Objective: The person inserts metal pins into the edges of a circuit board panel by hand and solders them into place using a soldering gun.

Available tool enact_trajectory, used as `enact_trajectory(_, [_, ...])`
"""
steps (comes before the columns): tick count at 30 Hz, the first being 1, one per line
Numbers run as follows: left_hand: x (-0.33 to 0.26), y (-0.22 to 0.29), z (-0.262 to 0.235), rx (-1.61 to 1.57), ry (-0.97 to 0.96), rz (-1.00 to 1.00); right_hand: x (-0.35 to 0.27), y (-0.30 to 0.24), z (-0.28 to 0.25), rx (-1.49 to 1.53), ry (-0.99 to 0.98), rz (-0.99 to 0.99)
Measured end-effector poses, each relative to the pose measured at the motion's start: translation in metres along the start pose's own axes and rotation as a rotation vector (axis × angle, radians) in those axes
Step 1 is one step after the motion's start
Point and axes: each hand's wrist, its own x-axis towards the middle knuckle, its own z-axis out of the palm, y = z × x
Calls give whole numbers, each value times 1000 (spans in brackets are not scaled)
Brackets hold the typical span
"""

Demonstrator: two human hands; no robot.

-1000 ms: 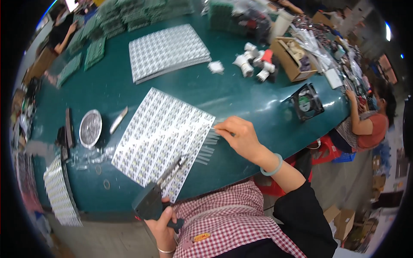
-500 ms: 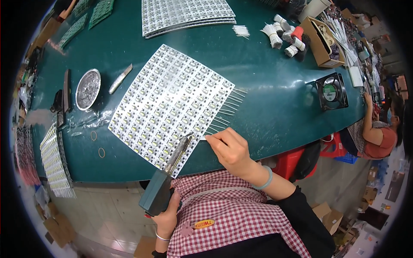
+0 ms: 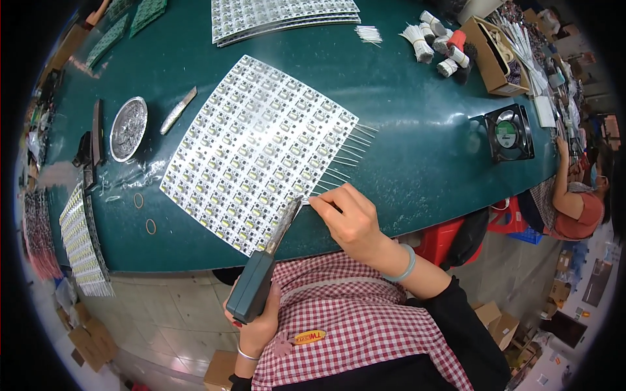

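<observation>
A white circuit board sheet point(image 3: 261, 150) with rows of small yellowish LEDs lies at a slant on the green table. Short white wires point(image 3: 349, 151) stick out along its right edge. In my left hand point(image 3: 262, 320) is the grip of a dark green soldering gun point(image 3: 252, 287), its metal tip angled up to the board's lower right edge. My right hand point(image 3: 352, 218) is closed in a pinch at that edge, close beside the tip, on a thin white wire point(image 3: 307, 201). Fingertips and tip hide the exact contact point.
Left of the board are a silvery bowl point(image 3: 129, 129), a slim tool with a pale handle point(image 3: 178, 111) and two rubber bands. Stacked boards point(image 3: 280, 16) lie at the back. Wire bundles point(image 3: 417, 43), a cardboard box point(image 3: 490, 72), a black fan point(image 3: 508, 133) and a seated person point(image 3: 574, 205) are right.
The soldering gun has swung up and right, bringing its tip from over the board to the edge beside my right fingers. My right hand has shifted slightly. The whole view has moved a little.
</observation>
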Motion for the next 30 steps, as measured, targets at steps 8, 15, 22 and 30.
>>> enact_trajectory(8, [20,21,4,-61,-12,-64,1,1,1,-12,2,-14])
enact_trajectory(15, [26,27,2,-6,-15,87,3,0,-1,-14,-7,-20])
enact_trajectory(22, [27,27,-1,6,-37,49,3,-1,0,-24,-10,-18])
enact_trajectory(30, [-3,1,-8,-142,-5,-138,5,-1,-1,-23,-7,-22])
